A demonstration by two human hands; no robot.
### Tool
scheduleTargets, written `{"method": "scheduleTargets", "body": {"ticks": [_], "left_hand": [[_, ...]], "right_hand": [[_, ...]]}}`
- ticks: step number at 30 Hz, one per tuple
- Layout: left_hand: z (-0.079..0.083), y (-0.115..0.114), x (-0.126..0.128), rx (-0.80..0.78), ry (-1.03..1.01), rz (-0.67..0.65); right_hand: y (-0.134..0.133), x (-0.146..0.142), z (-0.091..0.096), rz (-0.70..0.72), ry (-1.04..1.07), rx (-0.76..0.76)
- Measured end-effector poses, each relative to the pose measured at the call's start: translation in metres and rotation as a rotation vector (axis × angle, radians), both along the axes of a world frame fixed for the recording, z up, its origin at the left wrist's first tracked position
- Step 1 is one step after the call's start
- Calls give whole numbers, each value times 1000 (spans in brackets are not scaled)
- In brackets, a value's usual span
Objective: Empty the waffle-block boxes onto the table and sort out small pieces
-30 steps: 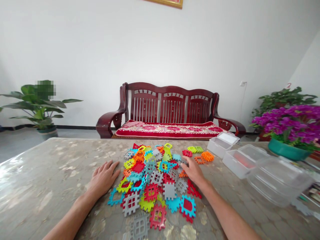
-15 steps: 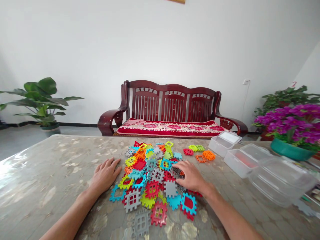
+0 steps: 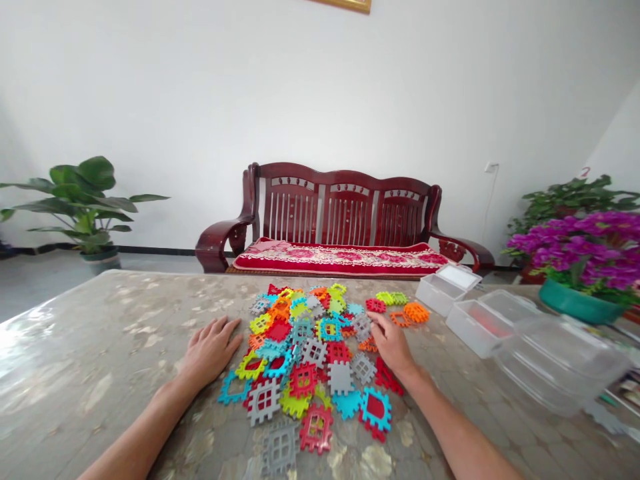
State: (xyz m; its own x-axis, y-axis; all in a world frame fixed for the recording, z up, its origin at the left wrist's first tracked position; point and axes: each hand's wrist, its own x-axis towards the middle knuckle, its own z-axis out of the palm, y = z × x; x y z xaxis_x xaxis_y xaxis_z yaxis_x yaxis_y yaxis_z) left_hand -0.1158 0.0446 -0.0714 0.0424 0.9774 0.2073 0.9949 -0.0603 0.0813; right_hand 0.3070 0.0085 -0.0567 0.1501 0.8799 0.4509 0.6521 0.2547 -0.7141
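Interlocking plastic building tiles in grey, red, blue, yellow-green and orange lie in a loose pile [image 3: 303, 378] on the table, some with window cut-outs. My left hand [image 3: 213, 347] rests flat on the tabletop just left of the pile, fingers apart, holding nothing. At the pile's right edge is my right hand [image 3: 393, 343], its fingers stretched forward and no tile visible in them. Its fingertips are beside a grey window tile [image 3: 362, 327] and just short of a small red stack [image 3: 376, 305]. Part of an orange tile [image 3: 369, 345] shows near the thumb side.
Yellow-green tiles [image 3: 391, 298] and an orange stack [image 3: 417, 312] sit beyond my right hand. Clear plastic boxes [image 3: 480, 327] with lids stand at the right, near a teal flower pot [image 3: 580, 301]. A wooden bench [image 3: 345, 175] is behind the table [image 3: 125, 320].
My right hand has moved right and slightly forward, off the grey tiles it was covering, and its fingers are less spread. My left hand has stayed in place.
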Motion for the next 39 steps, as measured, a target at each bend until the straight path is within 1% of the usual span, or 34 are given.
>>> {"method": "scheduleTargets", "body": {"ticks": [2, 5, 9, 11, 14, 20, 24, 30, 39], "left_hand": [[0, 0, 0, -8, 15, 4], [0, 1, -1, -22, 42, 5], [-4, 3, -3, -15, 45, -8], [-6, 4, -4, -9, 46, -7], [-7, 5, -5, -11, 51, -7], [-7, 4, -5, 4, 44, -26], [-7, 4, -6, 9, 32, -28], [-6, 5, -6, 5, 49, -24], [-8, 4, -5, 8, 57, -16]], "right_hand": [[7, 13, -2, -66, 88, -2], [15, 33, -7, -128, 162, -73], [18, 45, -14, -118, 187, -175], [17, 44, -16, -109, 173, -171], [15, 40, -14, -92, 84, -171], [11, 34, -9, -34, -112, -282], [10, 30, -8, -54, -196, -309], [6, 28, -9, -95, -221, -288], [5, 30, -13, -97, -222, -247]]}}
